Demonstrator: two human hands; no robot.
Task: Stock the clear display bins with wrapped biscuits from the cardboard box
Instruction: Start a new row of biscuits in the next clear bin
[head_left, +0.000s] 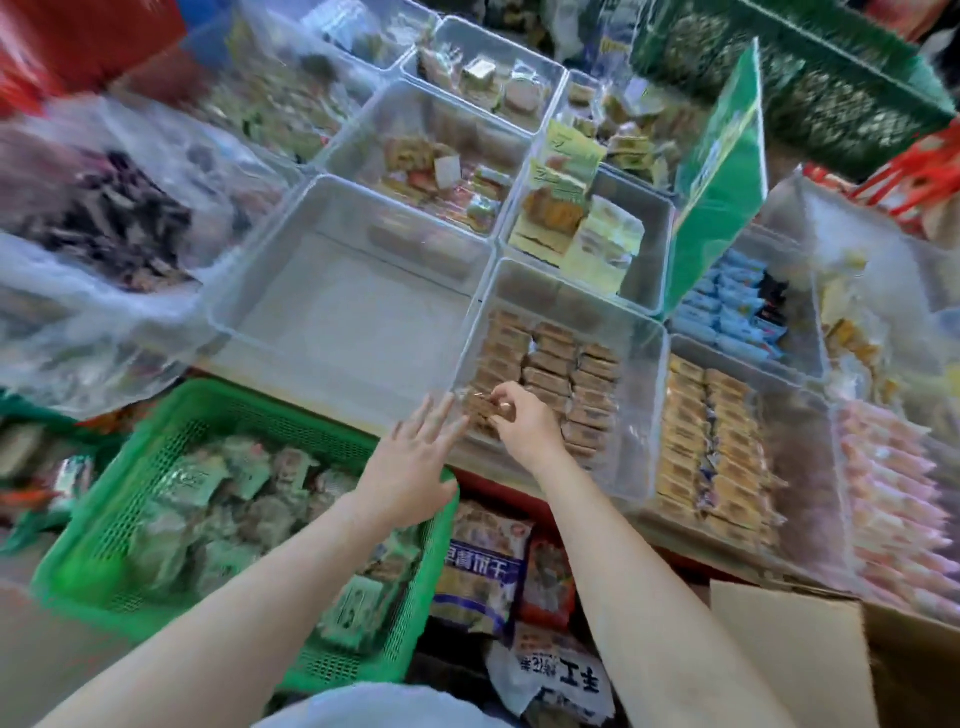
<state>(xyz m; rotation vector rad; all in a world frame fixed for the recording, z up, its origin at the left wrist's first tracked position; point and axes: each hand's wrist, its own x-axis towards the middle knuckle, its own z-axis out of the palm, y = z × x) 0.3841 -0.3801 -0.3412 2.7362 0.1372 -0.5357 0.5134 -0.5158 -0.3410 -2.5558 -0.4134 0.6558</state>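
Right hand pinches wrapped biscuit inside clear bin.

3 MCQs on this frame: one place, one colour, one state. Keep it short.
1. Where is the right hand?
A. in the bin of brown biscuits
B. in the cardboard box
C. on the green basket

2. What colour is the basket at lower left?
A. red
B. green
C. blue

3. How is the left hand?
A. gripping a packet
B. a closed fist
C. fingers straight, holding nothing

A: it pinches a biscuit at the front of the bin.
B: its mesh walls are green.
C: the fingers are spread by the bin's corner.
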